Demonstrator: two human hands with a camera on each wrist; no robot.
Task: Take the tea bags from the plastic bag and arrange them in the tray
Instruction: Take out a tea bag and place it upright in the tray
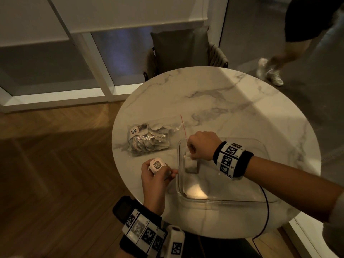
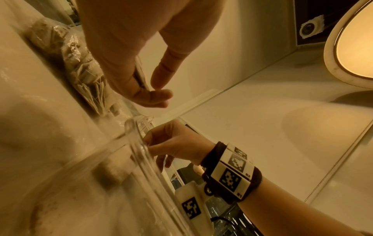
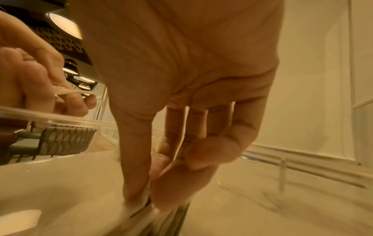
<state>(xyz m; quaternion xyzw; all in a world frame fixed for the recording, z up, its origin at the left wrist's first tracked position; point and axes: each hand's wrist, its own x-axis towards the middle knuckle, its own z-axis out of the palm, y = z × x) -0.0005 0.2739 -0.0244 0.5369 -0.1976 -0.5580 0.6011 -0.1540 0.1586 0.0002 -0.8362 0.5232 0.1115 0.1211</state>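
A clear plastic bag (image 1: 149, 139) with several tea bags lies on the left of the round marble table (image 1: 214, 101). To its right stands the clear tray (image 1: 229, 202). My right hand (image 1: 191, 153) reaches into the tray's far-left corner and pinches the top of a tea bag (image 1: 191, 165) that stands upright on the tray floor; the right wrist view shows the pinched tea bag (image 3: 141, 210) up close. My left hand (image 1: 163, 172) hovers just left of the tray and grips another tea bag (image 1: 157, 164) with a printed tag. The left wrist view shows the tray rim (image 2: 141, 156) and the plastic bag (image 2: 80, 71).
A chair (image 1: 182, 49) with a dark cushion stands behind the table. Another person's legs (image 1: 270, 69) are at the far right. A black cable (image 1: 266, 211) runs over the table's near-right edge. Wooden floor lies to the left.
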